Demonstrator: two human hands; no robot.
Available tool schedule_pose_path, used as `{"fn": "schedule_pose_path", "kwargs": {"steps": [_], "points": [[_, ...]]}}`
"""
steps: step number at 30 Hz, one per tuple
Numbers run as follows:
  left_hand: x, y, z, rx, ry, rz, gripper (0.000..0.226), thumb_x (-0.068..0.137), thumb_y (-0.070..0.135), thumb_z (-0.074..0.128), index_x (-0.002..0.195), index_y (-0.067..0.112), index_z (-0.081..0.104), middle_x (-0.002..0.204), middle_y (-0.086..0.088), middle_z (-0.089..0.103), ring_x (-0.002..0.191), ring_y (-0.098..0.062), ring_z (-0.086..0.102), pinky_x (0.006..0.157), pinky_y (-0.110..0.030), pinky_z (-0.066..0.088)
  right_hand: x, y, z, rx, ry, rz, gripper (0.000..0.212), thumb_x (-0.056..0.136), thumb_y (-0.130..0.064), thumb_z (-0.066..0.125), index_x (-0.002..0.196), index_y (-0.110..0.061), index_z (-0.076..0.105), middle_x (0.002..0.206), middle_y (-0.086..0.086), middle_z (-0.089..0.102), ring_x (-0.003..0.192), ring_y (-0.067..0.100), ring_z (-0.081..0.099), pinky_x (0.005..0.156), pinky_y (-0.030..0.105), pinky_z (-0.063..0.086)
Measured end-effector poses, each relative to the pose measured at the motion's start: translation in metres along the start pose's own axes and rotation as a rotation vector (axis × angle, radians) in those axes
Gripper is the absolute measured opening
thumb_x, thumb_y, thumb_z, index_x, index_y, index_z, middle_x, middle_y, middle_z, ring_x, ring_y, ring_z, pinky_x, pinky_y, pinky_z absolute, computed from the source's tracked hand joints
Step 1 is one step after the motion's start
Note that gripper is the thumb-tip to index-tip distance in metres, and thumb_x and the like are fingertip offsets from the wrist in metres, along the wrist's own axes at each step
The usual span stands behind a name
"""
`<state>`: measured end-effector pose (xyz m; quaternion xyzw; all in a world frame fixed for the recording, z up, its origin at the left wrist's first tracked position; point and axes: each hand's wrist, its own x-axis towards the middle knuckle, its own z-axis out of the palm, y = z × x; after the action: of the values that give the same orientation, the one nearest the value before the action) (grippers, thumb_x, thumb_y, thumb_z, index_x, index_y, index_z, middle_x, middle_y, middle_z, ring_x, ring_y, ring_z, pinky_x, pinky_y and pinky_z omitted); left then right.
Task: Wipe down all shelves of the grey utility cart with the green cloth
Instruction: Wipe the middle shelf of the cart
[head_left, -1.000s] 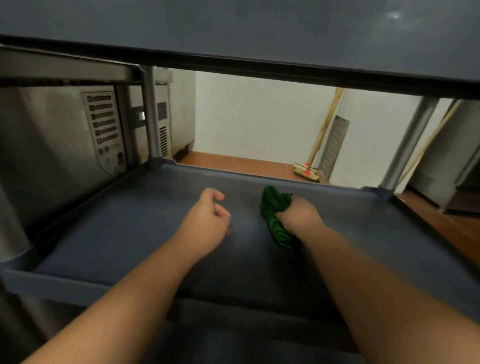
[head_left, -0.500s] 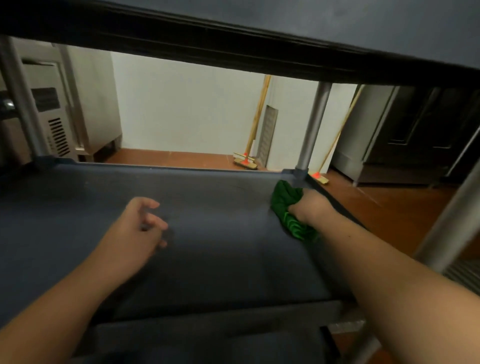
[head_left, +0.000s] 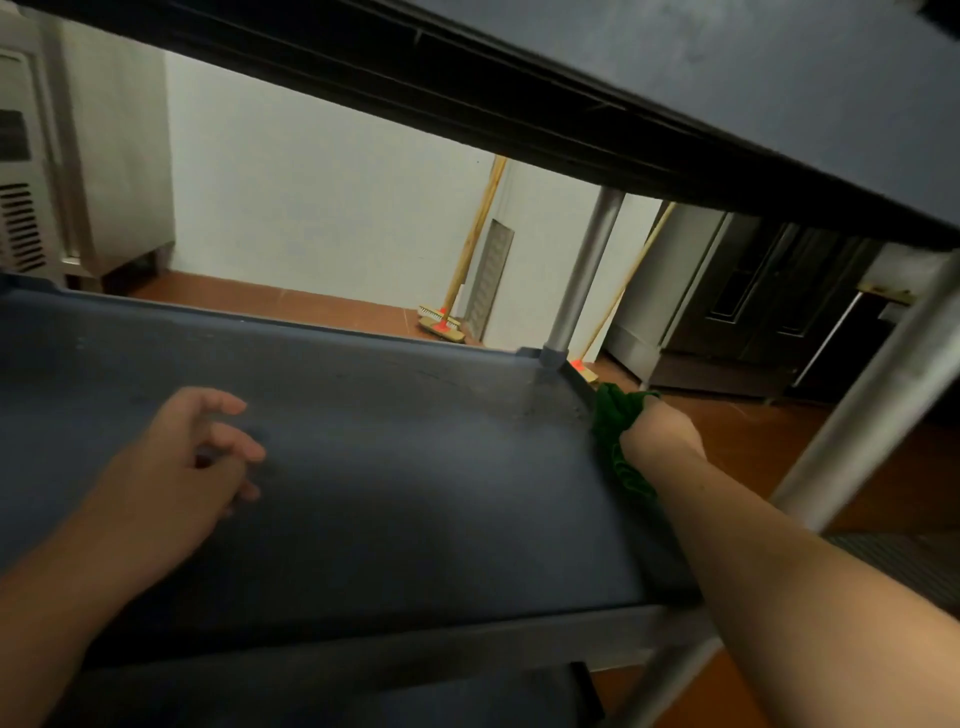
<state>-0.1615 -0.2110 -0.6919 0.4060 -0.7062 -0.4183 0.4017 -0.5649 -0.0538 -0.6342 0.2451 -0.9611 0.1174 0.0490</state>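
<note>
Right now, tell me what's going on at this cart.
A person is wiping the middle shelf of the grey utility cart. The right hand grips a bunched green cloth at the shelf's right edge, near the far corner post. The left hand hangs over the shelf with loosely curled fingers, holding nothing. Another shelf sits overhead. Two brooms lean on the wall behind.

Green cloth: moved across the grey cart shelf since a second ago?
Yes. The green cloth went rightward, from mid-shelf to the shelf's right rim, near the metal corner post.
</note>
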Motion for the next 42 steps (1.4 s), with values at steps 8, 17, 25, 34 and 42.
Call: {"fn": "schedule_pose_path", "kwargs": {"steps": [8,17,25,34,42], "points": [[-0.011,0.007,0.002,-0.026,-0.047,-0.004,0.046,0.089,-0.008,0.049,0.092,0.037,0.044,0.088,-0.005,0.062,0.062,-0.028,0.066,0.059,-0.038,0.046,0.006,-0.020,0.008,0.071,-0.034,0.037,0.008,0.090,-0.015,0.057,0.097,-0.011,0.056,0.089,0.010,0.061,0.076,0.025,0.063,0.065,0.036,0.058],[-0.010,0.004,-0.023,-0.104,0.026,-0.040,0.041,0.089,-0.005,0.049,0.091,0.036,0.043,0.089,-0.007,0.064,0.064,-0.026,0.066,0.061,-0.044,0.049,-0.007,-0.087,0.023,0.095,-0.094,-0.120,0.011,0.092,-0.017,0.052,0.086,-0.009,0.057,0.081,0.009,0.059,0.068,0.020,0.056,0.051,0.028,0.040],[-0.010,-0.009,-0.110,0.000,-0.003,-0.035,0.041,0.088,0.003,0.053,0.100,0.042,0.047,0.083,0.005,0.069,0.070,-0.023,0.070,0.069,-0.053,0.056,-0.030,-0.147,0.042,0.112,-0.105,-0.239,0.011,0.089,-0.017,0.053,0.092,-0.008,0.059,0.084,0.009,0.063,0.066,0.018,0.056,0.048,0.026,0.039],[-0.020,-0.033,-0.180,-0.048,0.166,-0.040,0.046,0.088,0.005,0.053,0.089,0.051,0.048,0.084,0.012,0.068,0.067,-0.016,0.071,0.068,-0.050,0.057,-0.084,-0.232,0.046,0.122,-0.156,-0.364,0.015,0.089,-0.014,0.051,0.074,-0.011,0.054,0.074,0.008,0.058,0.066,0.018,0.054,0.051,0.029,0.037],[-0.034,-0.041,-0.217,-0.108,0.266,-0.077,0.041,0.087,0.002,0.053,0.093,0.042,0.046,0.081,0.008,0.067,0.063,-0.014,0.069,0.070,-0.053,0.056,-0.135,-0.322,0.059,0.178,-0.211,-0.435,0.011,0.089,-0.014,0.052,0.085,-0.007,0.059,0.076,0.008,0.061,0.067,0.019,0.057,0.053,0.028,0.041]]}}
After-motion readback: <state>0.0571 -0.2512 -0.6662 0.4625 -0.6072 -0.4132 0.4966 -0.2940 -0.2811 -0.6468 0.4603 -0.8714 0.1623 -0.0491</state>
